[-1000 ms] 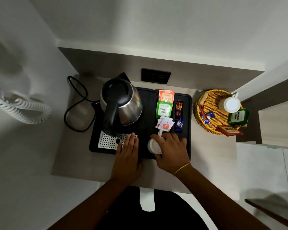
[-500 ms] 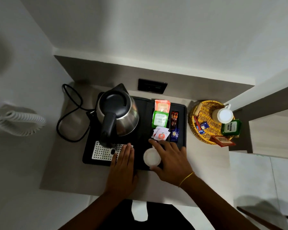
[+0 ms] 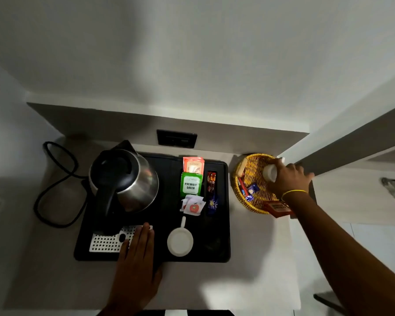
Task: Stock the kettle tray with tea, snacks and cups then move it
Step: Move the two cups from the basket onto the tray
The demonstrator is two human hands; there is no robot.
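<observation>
One cup (image 3: 180,241) is set on the tray (image 3: 221,256); beside it, a second cup (image 3: 270,172) is grasped in the basket (image 3: 255,207) by the right hand (image 3: 287,182), while the tray is steadied by the flat, released left hand (image 3: 138,254).

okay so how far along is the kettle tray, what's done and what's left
Done: tea packets, snack sticks and one white cup sit on the black tray beside the kettle. In hand: the right hand closes around a second cup in the wicker basket; the left hand rests flat on the tray. Left: place that cup, then move the tray.
</observation>
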